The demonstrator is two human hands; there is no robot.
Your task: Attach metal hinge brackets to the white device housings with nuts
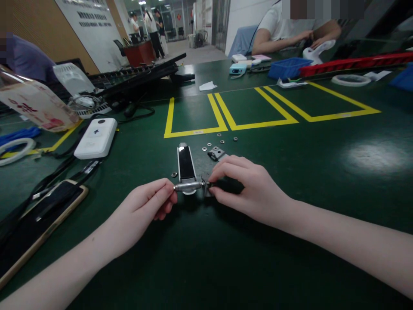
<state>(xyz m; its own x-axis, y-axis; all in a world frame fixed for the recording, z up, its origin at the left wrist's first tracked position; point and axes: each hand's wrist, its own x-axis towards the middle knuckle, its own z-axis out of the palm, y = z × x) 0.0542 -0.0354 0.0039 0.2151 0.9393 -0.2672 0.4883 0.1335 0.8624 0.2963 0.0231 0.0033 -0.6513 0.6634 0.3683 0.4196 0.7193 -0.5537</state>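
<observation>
Over the green table, my left hand (158,199) pinches the left end of a slim metal rod (187,186). My right hand (247,183) is closed at the rod's other end, its thumb and forefinger on a small metal bracket (206,187) there. Just behind the rod lies a long black piece with silver edges (186,163); whether the two are joined I cannot tell. A flat metal plate with holes (217,152) rests past my right fingertips. Several small metal rings lie about, one ring (174,175) near my left hand and another ring (235,139) farther back.
Yellow tape outlines (196,132) mark the table ahead. To the left are a white power bank (97,138), cables and a phone (45,221). A blue bin (288,69) and a red rail (355,63) sit at the far right, near another person's arms (274,43).
</observation>
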